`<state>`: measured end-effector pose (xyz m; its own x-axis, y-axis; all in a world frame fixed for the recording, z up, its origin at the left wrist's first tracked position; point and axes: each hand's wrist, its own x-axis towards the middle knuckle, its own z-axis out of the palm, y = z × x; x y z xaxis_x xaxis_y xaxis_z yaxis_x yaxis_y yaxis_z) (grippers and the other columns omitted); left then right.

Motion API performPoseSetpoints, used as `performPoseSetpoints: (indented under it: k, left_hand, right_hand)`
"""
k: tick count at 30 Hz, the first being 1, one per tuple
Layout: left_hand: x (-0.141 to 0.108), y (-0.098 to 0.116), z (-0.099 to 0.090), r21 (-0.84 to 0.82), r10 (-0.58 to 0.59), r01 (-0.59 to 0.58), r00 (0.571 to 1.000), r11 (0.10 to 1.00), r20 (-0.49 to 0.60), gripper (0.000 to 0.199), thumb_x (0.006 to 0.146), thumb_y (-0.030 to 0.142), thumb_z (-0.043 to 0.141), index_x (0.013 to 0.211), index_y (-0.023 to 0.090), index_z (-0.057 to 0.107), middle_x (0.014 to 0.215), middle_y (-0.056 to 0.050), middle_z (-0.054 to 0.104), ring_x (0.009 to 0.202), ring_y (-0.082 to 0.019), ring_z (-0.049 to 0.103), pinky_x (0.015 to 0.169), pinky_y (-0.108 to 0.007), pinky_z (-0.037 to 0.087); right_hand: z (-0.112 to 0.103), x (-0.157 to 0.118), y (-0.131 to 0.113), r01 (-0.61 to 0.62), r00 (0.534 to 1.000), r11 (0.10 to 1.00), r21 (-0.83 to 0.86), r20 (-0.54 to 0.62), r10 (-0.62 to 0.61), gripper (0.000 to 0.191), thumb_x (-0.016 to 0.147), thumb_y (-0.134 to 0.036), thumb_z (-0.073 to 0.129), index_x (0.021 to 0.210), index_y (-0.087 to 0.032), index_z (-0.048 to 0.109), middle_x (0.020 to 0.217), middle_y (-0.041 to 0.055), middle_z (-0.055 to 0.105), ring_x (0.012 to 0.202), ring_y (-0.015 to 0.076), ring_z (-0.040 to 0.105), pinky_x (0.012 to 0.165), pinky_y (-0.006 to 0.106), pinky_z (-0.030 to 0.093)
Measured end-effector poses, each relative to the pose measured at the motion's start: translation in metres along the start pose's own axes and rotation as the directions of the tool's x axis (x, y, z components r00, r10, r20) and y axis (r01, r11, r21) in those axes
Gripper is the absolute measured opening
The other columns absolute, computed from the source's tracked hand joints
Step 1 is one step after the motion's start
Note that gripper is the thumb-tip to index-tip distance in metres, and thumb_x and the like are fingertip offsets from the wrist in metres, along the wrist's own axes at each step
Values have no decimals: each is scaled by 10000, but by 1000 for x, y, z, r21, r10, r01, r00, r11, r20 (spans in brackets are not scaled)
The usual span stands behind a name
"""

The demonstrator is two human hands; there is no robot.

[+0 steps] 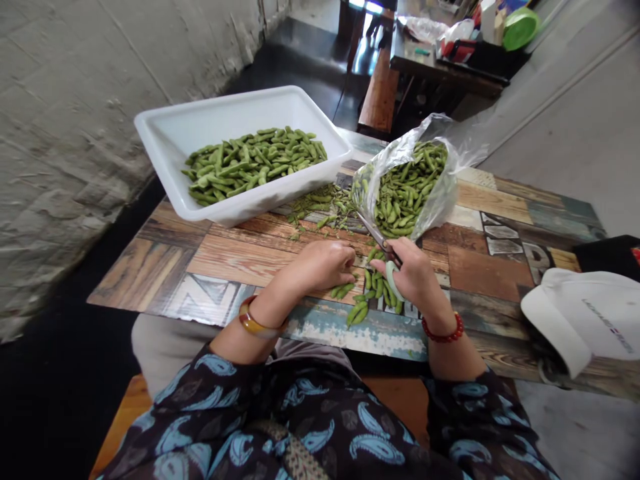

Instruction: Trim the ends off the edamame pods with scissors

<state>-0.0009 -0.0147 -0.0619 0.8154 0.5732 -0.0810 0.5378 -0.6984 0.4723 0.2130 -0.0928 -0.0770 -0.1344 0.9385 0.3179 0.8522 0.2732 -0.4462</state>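
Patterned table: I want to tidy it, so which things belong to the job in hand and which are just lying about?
Belong to the job, it seems:
scissors, in the right hand
green pods, loose by the left hand
white tub and clear bag, both holding pods
trimmings between tub and bag

Just lying about, it seems:
white cap
dark item beyond it

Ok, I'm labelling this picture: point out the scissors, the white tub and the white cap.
Scissors (375,233), head view, on the blades.
White tub (235,120), head view, on the inner far wall.
White cap (593,309), head view, on the crown.
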Motion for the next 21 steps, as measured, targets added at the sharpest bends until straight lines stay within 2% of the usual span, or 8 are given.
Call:
performPoseSetpoints:
  k: [3,6,8,10,12,14,17,21]
  left_hand:
    - [2,-2,4,-72,11,-17,997,997,-77,69,813,198,638,755,165,655,825,-66,676,734,-176,592,646,-278,387]
    - [4,-4,2,-354,-73,-30,959,935,-274,101,823,211,633,743,159,601,787,-42,646,744,-160,572,684,-269,405]
    - [3,-5,-1,-588,-162,-75,927,805,-339,162,843,277,638,752,161,573,738,-13,611,690,-130,542,658,-249,404]
    - [2,-6,-4,-768,-231,-103,921,632,-313,224,862,351,635,767,166,551,660,22,556,583,-97,479,582,-225,375]
    - [0,-7,-5,-871,-272,-105,926,479,-261,259,849,399,663,807,168,553,616,45,523,503,-73,426,515,-210,336]
    - [-1,-7,-4,-918,-311,-95,923,386,-227,283,813,413,706,877,165,588,606,53,525,466,-65,419,478,-203,317]
    - [-1,-7,-4,-925,-339,-81,915,372,-217,308,771,406,743,913,151,643,606,45,545,466,-68,451,470,-202,321]
    - [0,-4,-8,-860,-277,-97,923,500,-266,245,776,372,734,773,135,671,646,16,608,531,-81,503,541,-215,387]
  right_hand:
    - [0,0,0,-5,1000,1000,5,-3,5,200,930,-353,629,1048,-191,623,922,91,631,856,259,602,767,385,499]
    - [0,-1,0,-12,1000,1000,3,-24,12,205,934,-346,627,1062,-185,624,928,94,634,870,265,607,776,394,501]
    - [-1,-1,-1,-7,999,1000,9,-32,7,195,935,-340,627,1053,-184,626,912,87,630,855,261,603,768,392,500]
    - [-1,-1,-1,11,1000,999,34,-24,-10,186,933,-333,632,1048,-187,625,905,80,628,848,254,600,764,387,501]
    - [-2,0,-2,31,1000,997,67,-6,-31,193,928,-332,639,1059,-192,620,906,74,622,844,248,595,760,381,502]
    - [-3,0,-3,40,999,995,89,26,-42,222,918,-345,650,1077,-195,614,903,69,605,820,240,582,743,378,503]
    - [-3,0,-4,39,995,994,99,83,-47,291,889,-379,685,1099,-194,606,919,71,581,804,236,564,727,378,503]
    - [-2,-1,-5,38,992,995,90,115,-48,359,861,-402,716,1125,-195,588,932,72,572,814,238,556,715,372,500]
